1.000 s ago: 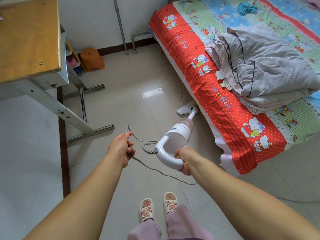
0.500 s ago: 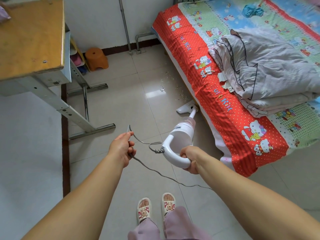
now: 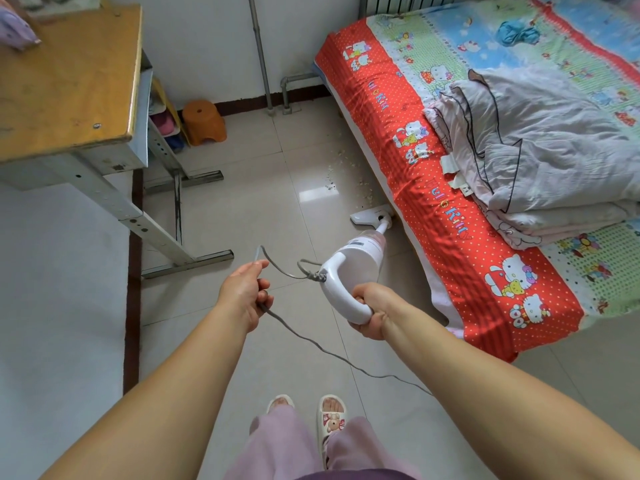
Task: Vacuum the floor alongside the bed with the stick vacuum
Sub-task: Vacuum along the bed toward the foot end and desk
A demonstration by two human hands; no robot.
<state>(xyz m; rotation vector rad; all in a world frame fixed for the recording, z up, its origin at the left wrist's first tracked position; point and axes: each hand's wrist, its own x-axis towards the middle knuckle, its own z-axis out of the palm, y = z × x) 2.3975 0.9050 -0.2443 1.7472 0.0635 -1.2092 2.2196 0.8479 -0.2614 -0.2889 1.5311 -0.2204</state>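
One stick vacuum [image 3: 356, 252] is seen near the centre of the view, its white loop handle wrapped by the right hand [image 3: 372, 311], whose grip is closed around it. The vacuum body slopes away toward one o'clock, and its single floor head [image 3: 369, 215] lies flat on the tiled floor [image 3: 242, 216], right against the edge of the bed [image 3: 433, 188]. One grey cord [image 3: 311, 341] is led from the handle to the left hand [image 3: 244, 294], where the grip is closed on it with a loop raised above the fingers; the rest trails over the floor toward five o'clock. A scatter of small crumbs [image 3: 346, 168] is spread on the tiles alongside the bed, just beyond the floor head at twelve o'clock. One folded grey blanket [image 3: 536, 150] is laid on the red cartoon sheet. At ten o'clock one wooden surface [image 3: 69, 81] on metal legs is placed, and one orange stool [image 3: 204, 121] is set by the white wall at eleven o'clock. Two feet in two slippers [image 3: 330, 415] are seen at six o'clock.
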